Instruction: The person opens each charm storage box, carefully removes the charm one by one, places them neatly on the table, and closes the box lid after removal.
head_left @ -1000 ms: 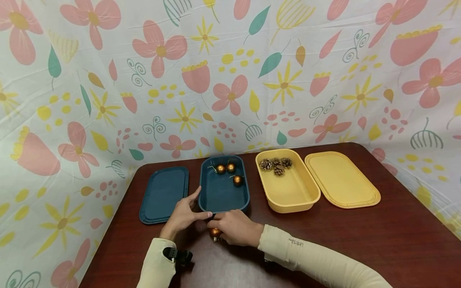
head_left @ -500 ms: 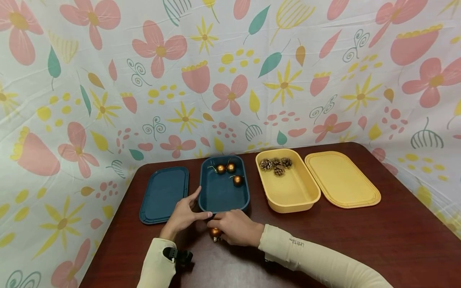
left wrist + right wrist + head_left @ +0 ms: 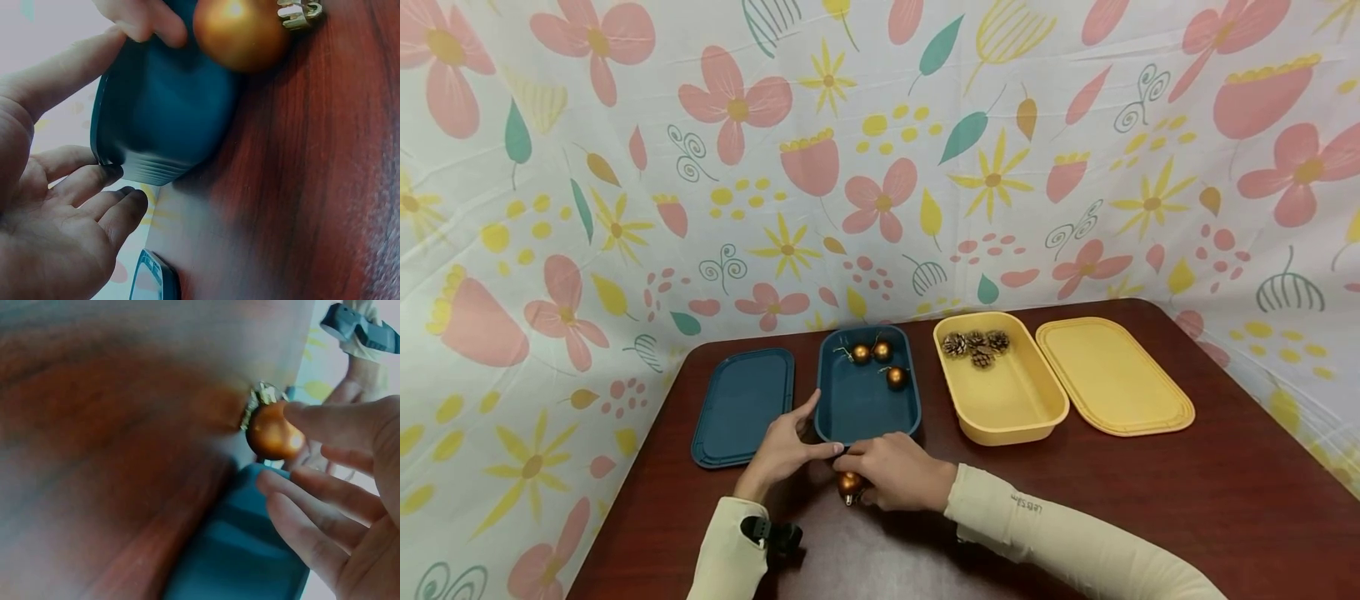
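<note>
My right hand [image 3: 898, 472] pinches a copper Christmas bauble [image 3: 850, 483] in front of the blue container [image 3: 859, 421], its metal cap pointing down toward me in the head view. In the right wrist view, the thumb lies against the bauble [image 3: 275, 432], and other fingertips are at the container's wall [image 3: 231, 550]. At the container's near left corner is my left hand [image 3: 781, 446], thumb stretched to the front rim and index finger along the left side. Inside the container, toward the back, lie three more copper baubles [image 3: 896, 377] with gold strings.
A blue lid [image 3: 743, 407] lies left of the blue container. To the right stands a yellow container [image 3: 1011, 404] with several pinecones [image 3: 982, 358] at its back, and beside it a yellow lid [image 3: 1112, 375]. Behind the dark red table [image 3: 1075, 492] hangs a flowered cloth [image 3: 880, 275].
</note>
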A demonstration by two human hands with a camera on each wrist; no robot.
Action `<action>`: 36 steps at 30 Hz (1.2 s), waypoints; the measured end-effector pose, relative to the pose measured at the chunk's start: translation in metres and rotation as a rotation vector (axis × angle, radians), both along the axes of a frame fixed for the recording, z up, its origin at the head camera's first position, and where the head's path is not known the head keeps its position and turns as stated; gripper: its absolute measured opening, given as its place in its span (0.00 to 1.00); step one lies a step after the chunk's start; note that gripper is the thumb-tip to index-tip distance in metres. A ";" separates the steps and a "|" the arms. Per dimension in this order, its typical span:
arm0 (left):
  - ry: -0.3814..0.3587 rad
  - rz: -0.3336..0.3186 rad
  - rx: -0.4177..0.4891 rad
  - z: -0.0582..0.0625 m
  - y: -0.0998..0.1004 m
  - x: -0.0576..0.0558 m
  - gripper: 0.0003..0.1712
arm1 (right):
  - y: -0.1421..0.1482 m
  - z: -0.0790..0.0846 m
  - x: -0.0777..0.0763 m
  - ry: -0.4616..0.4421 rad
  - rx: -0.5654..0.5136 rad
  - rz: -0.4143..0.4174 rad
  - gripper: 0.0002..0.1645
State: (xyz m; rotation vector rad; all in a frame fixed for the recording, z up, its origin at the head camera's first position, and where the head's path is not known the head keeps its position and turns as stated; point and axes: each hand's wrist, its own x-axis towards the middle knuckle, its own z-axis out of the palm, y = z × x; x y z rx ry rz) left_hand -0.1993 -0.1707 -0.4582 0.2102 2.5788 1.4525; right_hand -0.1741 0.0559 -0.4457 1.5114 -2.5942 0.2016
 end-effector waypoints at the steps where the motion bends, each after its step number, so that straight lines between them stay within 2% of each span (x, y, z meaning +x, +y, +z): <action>1: 0.000 -0.001 -0.003 0.000 0.000 0.000 0.59 | 0.001 0.002 0.000 -0.002 -0.010 0.008 0.29; 7: 0.005 -0.006 -0.016 0.000 -0.001 -0.001 0.59 | 0.008 0.010 -0.002 0.019 -0.075 0.061 0.22; 11: 0.008 -0.016 -0.016 0.000 -0.001 -0.002 0.59 | 0.010 0.018 -0.005 -0.017 -0.124 0.082 0.19; 16: 0.008 -0.025 -0.018 -0.001 -0.001 -0.003 0.58 | 0.014 0.031 -0.010 -0.085 -0.157 0.062 0.19; 25: -0.004 -0.008 -0.013 -0.001 0.000 0.000 0.58 | 0.022 0.042 -0.025 -0.126 -0.214 0.030 0.18; 36: 0.001 -0.008 -0.017 -0.001 -0.001 0.000 0.58 | 0.023 0.055 -0.046 -0.119 -0.281 0.001 0.16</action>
